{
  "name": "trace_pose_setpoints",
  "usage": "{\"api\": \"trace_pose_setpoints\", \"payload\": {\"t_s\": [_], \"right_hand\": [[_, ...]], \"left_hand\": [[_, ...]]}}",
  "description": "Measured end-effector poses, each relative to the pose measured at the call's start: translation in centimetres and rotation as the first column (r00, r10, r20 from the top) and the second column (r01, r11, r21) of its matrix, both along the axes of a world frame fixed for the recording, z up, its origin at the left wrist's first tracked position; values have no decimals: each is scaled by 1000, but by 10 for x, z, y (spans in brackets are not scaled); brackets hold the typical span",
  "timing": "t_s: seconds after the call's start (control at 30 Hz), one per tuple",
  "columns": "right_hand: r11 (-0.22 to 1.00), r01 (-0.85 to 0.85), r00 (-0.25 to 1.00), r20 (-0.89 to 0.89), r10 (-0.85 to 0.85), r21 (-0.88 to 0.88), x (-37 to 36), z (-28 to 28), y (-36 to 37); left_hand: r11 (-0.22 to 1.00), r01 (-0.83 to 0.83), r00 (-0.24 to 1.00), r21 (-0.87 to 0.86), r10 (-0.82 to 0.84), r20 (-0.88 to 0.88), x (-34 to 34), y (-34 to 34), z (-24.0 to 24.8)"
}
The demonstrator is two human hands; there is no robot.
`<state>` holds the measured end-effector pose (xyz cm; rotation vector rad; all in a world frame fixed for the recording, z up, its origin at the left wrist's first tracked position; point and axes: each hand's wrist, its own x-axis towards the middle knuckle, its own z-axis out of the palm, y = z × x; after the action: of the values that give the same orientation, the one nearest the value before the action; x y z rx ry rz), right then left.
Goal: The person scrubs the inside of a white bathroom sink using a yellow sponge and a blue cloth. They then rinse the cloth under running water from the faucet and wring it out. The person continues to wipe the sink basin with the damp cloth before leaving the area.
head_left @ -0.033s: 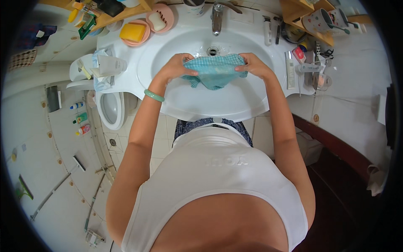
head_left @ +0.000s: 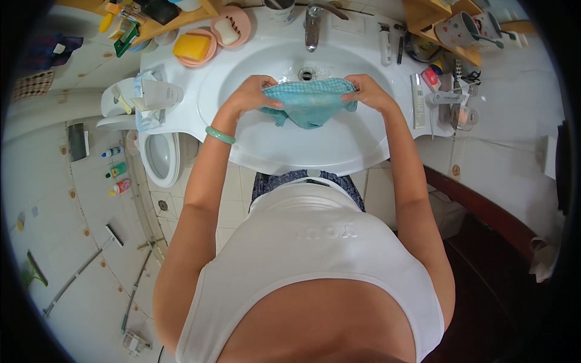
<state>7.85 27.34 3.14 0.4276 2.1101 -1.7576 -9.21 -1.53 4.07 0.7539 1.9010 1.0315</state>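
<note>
Over the white washbasin [head_left: 315, 148], I hold a turquoise checked cloth [head_left: 311, 106] by its two upper corners. It looks wet, and its lower part hangs in folds into the bowl. At its left end, my left hand [head_left: 253, 95] pinches the fabric between thumb and fingers; a pale green bangle [head_left: 220, 135] circles that wrist. My right hand [head_left: 367, 94] grips the opposite end the same way. Just beyond the cloth lies the metal drain [head_left: 307, 74], and the chrome faucet [head_left: 312, 30] stands at the back of the basin. No water stream shows from its spout.
Back left, a yellow soap bar [head_left: 191, 46] and a white soap [head_left: 228, 30] sit in pink dishes. A clear plastic cup [head_left: 160, 95] lies at the left edge. Along the right stand a white tube [head_left: 417, 101] and a razor [head_left: 385, 43]. A toilet [head_left: 161, 158] is below left.
My hands have shifted very slightly apart, with the cloth still held between them. Nothing else has visibly moved.
</note>
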Motion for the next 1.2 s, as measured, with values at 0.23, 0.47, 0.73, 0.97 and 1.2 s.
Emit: {"api": "trace_pose_setpoints", "payload": {"t_s": [0.23, 0.47, 0.73, 0.97, 1.2], "right_hand": [[996, 66, 997, -48, -63, 56, 4, 11, 39], [975, 192, 974, -140, -176, 110, 8, 24, 52], [908, 419, 867, -288, -407, -21, -3, 0, 48], [985, -3, 992, -125, -18, -171, 3, -5, 51], [779, -172, 934, -151, 324, 603, 4, -42, 60]], "left_hand": [[954, -46, 955, -297, -45, -294, -24, -3, 30], [825, -560, 810, 82, 524, 263, -4, -10, 23], [779, -600, 691, 185, 620, -371, 24, 8, 23], [886, -455, 885, 95, 437, 164, 48, 11, 1], [927, -174, 839, -332, -37, -543, 42, -6, -37]]}}
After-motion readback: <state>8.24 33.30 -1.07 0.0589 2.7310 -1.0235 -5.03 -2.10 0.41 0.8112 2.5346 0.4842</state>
